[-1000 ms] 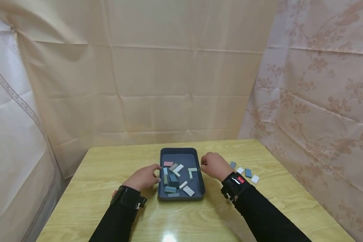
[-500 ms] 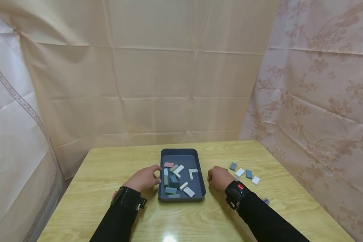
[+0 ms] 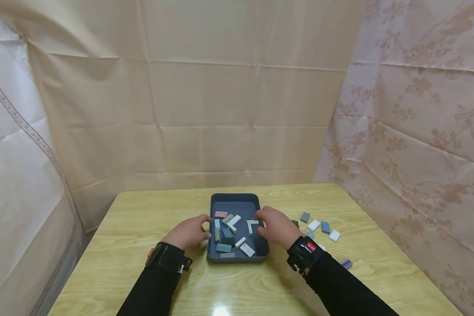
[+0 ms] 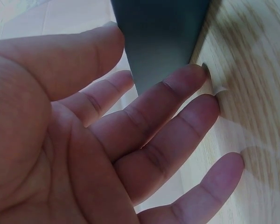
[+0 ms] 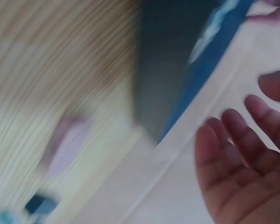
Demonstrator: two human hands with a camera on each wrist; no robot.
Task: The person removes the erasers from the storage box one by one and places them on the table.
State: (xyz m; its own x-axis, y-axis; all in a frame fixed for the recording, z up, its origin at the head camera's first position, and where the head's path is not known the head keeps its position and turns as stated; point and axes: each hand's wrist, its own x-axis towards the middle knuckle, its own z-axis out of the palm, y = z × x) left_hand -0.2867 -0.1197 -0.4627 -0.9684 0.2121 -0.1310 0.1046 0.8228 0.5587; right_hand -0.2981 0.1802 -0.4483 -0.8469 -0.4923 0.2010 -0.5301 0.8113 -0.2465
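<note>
Grey tray (image 3: 237, 204) held blocks (image 3: 246, 249); left hand (image 3: 187, 232) rested beside it, right hand (image 3: 278, 227) hung partly over it, both loosely spread.

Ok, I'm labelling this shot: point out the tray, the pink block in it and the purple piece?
Tray (image 3: 238, 206), head view: bare floor, far end.
Pink block (image 3: 221, 214), head view: upper face.
Purple piece (image 3: 347, 264), head view: middle of visible part.

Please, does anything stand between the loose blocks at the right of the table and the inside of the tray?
Yes. The right hand is between the loose blocks and the tray, whose raised right wall also stands in the way.
</note>
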